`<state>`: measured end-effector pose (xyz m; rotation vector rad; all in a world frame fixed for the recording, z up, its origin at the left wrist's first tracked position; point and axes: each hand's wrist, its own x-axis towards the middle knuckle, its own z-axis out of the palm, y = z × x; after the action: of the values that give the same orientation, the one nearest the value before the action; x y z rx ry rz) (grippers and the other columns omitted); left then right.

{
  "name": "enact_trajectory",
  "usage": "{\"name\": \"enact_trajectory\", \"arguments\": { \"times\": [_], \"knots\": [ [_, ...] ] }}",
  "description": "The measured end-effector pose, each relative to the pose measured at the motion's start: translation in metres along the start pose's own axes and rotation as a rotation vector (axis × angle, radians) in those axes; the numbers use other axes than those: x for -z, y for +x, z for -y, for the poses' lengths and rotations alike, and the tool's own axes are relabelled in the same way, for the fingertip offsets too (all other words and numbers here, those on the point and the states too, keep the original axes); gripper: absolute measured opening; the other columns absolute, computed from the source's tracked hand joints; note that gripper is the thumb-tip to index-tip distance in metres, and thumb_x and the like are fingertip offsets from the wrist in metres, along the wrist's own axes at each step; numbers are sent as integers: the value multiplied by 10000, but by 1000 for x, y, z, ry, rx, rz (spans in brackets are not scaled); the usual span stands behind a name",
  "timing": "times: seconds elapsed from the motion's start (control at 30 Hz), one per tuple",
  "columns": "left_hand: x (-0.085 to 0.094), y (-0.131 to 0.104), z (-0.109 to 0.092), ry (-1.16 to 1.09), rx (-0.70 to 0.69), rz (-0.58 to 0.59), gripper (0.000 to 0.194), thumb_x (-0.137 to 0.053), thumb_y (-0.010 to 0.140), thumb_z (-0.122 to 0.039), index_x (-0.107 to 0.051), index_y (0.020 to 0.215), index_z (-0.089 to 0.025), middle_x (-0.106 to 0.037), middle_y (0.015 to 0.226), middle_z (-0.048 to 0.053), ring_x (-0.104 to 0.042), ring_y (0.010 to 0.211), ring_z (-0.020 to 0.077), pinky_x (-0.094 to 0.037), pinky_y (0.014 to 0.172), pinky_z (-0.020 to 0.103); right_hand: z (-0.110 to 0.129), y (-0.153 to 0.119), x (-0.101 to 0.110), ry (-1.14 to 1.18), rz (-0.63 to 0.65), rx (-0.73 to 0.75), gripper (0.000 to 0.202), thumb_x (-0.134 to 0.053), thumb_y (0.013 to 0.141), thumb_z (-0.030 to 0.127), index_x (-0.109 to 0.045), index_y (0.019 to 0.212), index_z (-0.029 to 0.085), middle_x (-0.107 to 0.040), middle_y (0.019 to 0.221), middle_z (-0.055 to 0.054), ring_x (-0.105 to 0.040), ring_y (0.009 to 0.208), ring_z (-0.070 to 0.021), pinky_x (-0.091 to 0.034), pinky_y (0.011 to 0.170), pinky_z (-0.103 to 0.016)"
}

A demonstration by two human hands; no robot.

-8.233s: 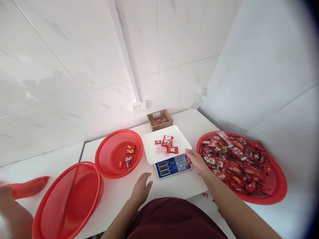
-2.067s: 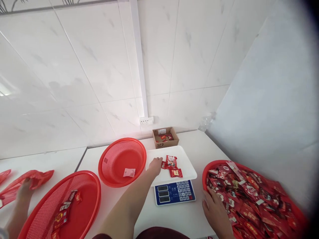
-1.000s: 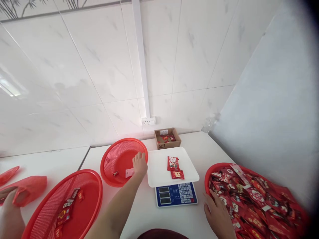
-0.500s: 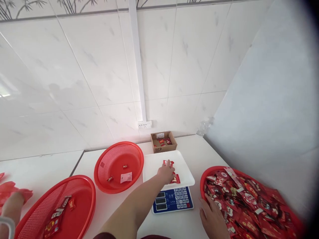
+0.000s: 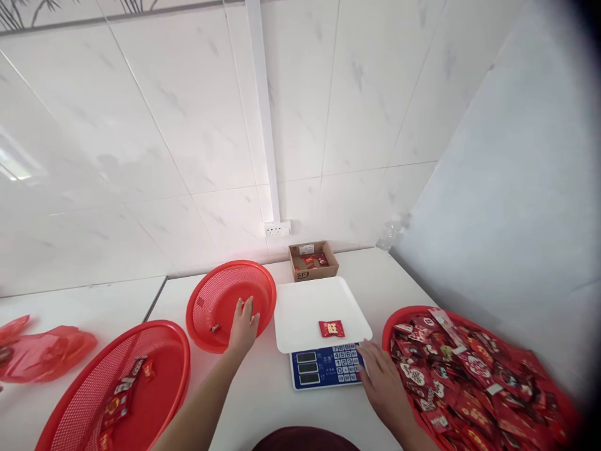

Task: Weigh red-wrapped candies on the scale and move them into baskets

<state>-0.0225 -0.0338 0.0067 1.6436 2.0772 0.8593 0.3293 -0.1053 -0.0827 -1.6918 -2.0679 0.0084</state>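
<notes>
My left hand (image 5: 243, 327) is over the small red basket (image 5: 206, 322), fingers apart, and hides part of what lies inside. A small wrapped sweet (image 5: 215, 328) shows at the basket's left. On the white pan (image 5: 305, 300) of the weighing scale (image 5: 307, 368) lies one red candy packet (image 5: 331, 329). My right hand (image 5: 382, 379) reaches to the right edge of the keypad with its fingers stretched out, empty as far as I see. Close beside it stands a large red basket (image 5: 389, 329) heaped with red candy packets (image 5: 469, 388).
At the lower left, another red basket (image 5: 185, 369) holds a few packets. Beyond it lies a red plastic bag (image 5: 51, 354), a co-worker's hand partly at the frame edge. A cardboard box (image 5: 313, 273) with red packets stands by the wall, below a socket (image 5: 278, 228).
My left hand has moved left from the pan to the small basket. One red packet is gone from the pan. My right hand has shifted from the large basket's rim to the keypad.
</notes>
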Motion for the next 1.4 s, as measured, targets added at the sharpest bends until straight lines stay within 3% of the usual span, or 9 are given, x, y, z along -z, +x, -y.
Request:
{"name": "enact_trajectory", "arguments": {
  "times": [0.17,0.33,0.53,0.77,0.87,0.97,1.03,1.17,1.4],
  "knots": [
    [-5,-42,27,-2,-99,-31,396,-414,861,-294,-494,1236,-192,-398,1407,134,-329,1332,275,-379,1025,456,38,69,-3,5,308,-84,438,-326,885,296,-527,1265,211,-481,1376,-58,-327,1321,-251,-278,1053,-418],
    [-20,-77,13,-85,-200,74,321,-446,842,-272,-569,1130,-205,-483,1345,119,-391,1294,270,-358,1036,492,49,101,0,23,454,-99,377,-417,833,193,-582,1172,192,-600,1160,-107,-481,1150,-245,-343,951,-355],
    [-21,-90,-29,-328,-98,359,365,-527,807,-261,-540,1170,-225,-584,1218,101,-545,1118,212,-418,991,378,79,106,17,271,499,-149,232,-442,820,207,-635,945,177,-604,964,-74,-591,862,-175,-423,779,-276],
    [-25,-85,-55,-749,199,593,286,-602,772,-369,-551,963,-162,-628,687,-3,-556,537,100,-461,522,225,132,68,46,1016,653,-219,252,-562,722,238,-625,964,203,-669,853,-21,-622,769,-167,-483,718,-296],
    [-18,-73,-48,-988,375,466,212,-673,737,-308,-565,849,-164,-630,682,-21,-559,536,71,-462,528,185,114,52,50,1101,553,-403,356,-541,735,272,-576,1077,180,-665,863,-32,-627,757,-168,-503,709,-319],
    [-1,-50,-36,-1253,673,159,17,-565,819,-161,-574,808,-171,-656,727,-19,-618,621,63,-509,641,173,70,35,58,908,364,-507,352,-500,767,326,-591,1067,166,-668,927,-66,-623,839,-189,-491,794,-355],
    [12,-37,-28,-1337,761,87,161,-447,889,-160,-603,853,-165,-685,824,19,-656,742,84,-526,713,186,32,20,68,696,227,-563,365,-459,779,312,-597,1075,150,-657,1011,-104,-607,939,-210,-457,879,-376],
    [21,-35,-14,-1293,810,224,232,-400,912,-188,-614,1000,-168,-690,964,63,-668,865,128,-542,746,230,-36,-23,87,185,61,-684,425,-416,789,287,-573,1160,152,-575,1195,-152,-496,1150,-268,-372,981,-446],
    [-15,-77,-27,-1114,929,493,164,-531,845,-169,-590,999,-170,-689,923,68,-677,762,139,-541,709,255,-83,-63,78,-83,256,-1004,635,-400,795,496,-385,1359,206,-333,1430,-196,-357,1277,-380,-320,931,-621]
  ]
}}
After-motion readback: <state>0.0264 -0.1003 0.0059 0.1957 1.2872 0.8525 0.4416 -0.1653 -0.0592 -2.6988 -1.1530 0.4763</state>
